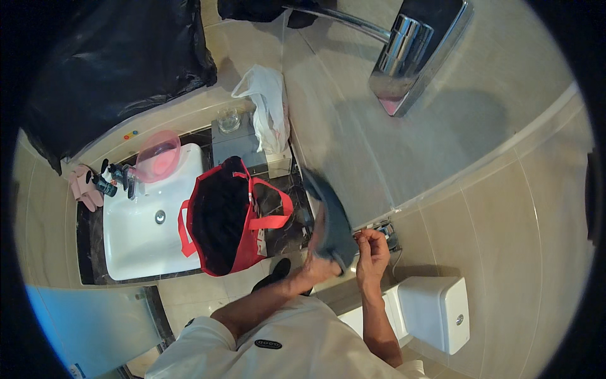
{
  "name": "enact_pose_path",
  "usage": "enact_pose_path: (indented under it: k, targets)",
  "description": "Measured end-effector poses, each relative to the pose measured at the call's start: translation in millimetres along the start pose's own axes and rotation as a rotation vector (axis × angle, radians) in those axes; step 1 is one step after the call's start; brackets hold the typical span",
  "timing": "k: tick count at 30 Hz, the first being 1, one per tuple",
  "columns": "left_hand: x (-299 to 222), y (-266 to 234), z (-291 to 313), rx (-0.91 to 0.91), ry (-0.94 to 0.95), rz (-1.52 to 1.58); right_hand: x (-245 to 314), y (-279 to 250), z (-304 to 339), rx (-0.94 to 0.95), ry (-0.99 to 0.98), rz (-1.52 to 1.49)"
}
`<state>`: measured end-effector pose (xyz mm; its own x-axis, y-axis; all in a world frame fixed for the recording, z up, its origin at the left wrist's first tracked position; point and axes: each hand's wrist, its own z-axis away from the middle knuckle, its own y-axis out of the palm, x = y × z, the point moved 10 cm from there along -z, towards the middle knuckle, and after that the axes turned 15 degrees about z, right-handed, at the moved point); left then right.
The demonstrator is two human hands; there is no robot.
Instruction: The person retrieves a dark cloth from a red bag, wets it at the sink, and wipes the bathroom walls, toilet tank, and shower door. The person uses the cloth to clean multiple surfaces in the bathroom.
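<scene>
My left hand is closed on the lower end of a dark blue-grey cloth, which rises against the tiled wall and is partly smeared by motion. Just right of the cloth, my right hand is raised with thumb and fingers pinched together. Whatever lies in that pinch is too small to make out. Behind its fingertips a small metal fixture sits on the wall. To the left, a red tote bag with a dark inside stands wide at the mouth on the counter, its handles hanging loose; neither hand touches it.
A white sink lies left of the bag, with a pink translucent basin at its back edge. Behind are a glass ashtray and a white plastic bag. A toilet tank stands at lower right. A chrome fixture juts from above.
</scene>
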<state>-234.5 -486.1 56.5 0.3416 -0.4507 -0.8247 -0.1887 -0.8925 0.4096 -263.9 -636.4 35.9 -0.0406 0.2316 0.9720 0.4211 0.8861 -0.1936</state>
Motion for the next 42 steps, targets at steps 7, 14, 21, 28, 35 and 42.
enact_pose_path:
  k: [7,14,21,28,35,42]
  targets:
    - [-78.2,40.4,-55.8,0.159,0.373,-0.370,36.0,-9.5,-1.5,-0.021,-0.160,0.058]
    - [-153.0,72.5,-100.7,0.131,0.422,-0.180,120.2,-31.5,-10.4,-0.118,-0.397,0.109]
    - [-173.3,96.2,-53.0,0.179,0.786,-0.476,125.0,-41.5,-13.1,-0.102,-0.306,0.236]
    - [-238.6,130.1,-92.5,0.252,0.936,-0.297,120.2,-62.0,-17.9,-0.187,-0.434,0.130]
    - [-283.3,154.7,-110.2,0.187,1.237,-0.329,214.2,-66.1,-15.2,-0.213,-0.619,0.045]
    - [-214.9,120.5,-77.1,0.121,0.910,-0.386,304.1,-67.6,12.3,-0.405,-1.071,0.235]
